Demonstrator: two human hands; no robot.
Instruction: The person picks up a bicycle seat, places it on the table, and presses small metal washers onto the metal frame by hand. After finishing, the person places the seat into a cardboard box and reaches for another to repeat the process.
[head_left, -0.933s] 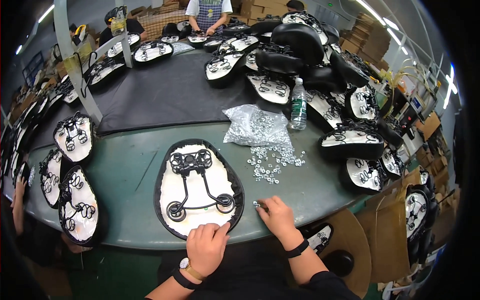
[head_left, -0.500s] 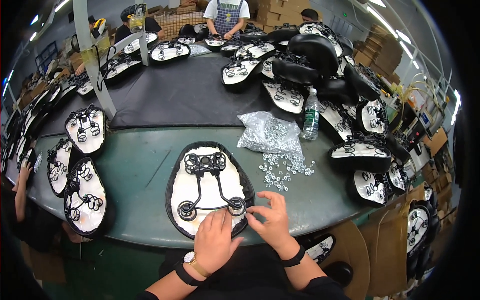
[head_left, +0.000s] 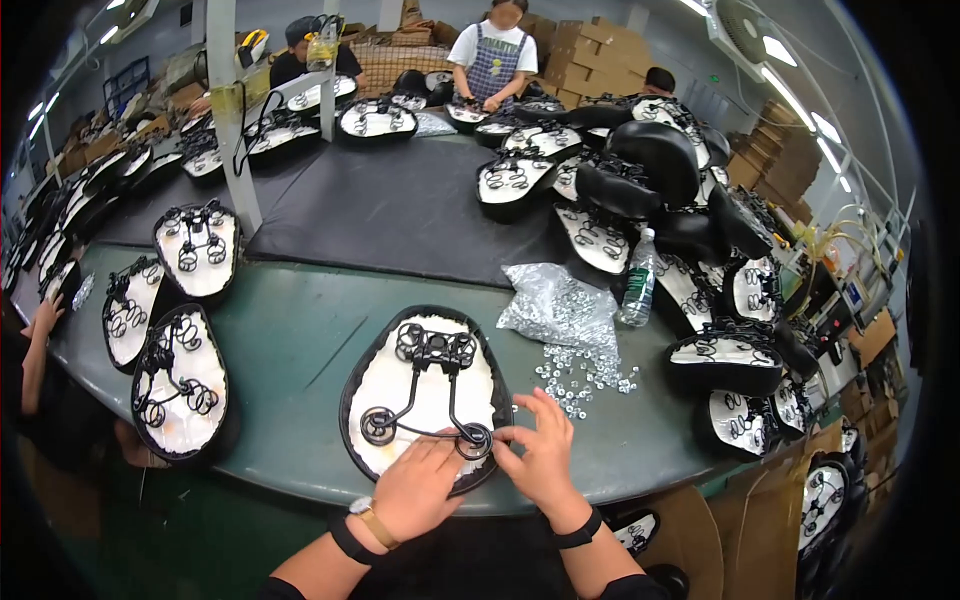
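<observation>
A bicycle saddle lies upside down in front of me, its white underside up and its black rim around it. A black wire frame with coil springs sits on it. My left hand, wearing a watch, rests on the near part of the underside with fingers stretched out to the right-hand coil. My right hand has thumb and forefinger pinched at that coil's right side, the other fingers curled loosely above. Whatever is in the pinch is too small to make out.
Loose metal nuts spill from a clear plastic bag to the right, with a water bottle beside it. Upturned saddles stand at left and pile up at right. A metal post rises at left. A co-worker stands across the table.
My view has tilted up, so the scene sits lower in the picture. Both hands stay at the same coil, the right still pinching.
</observation>
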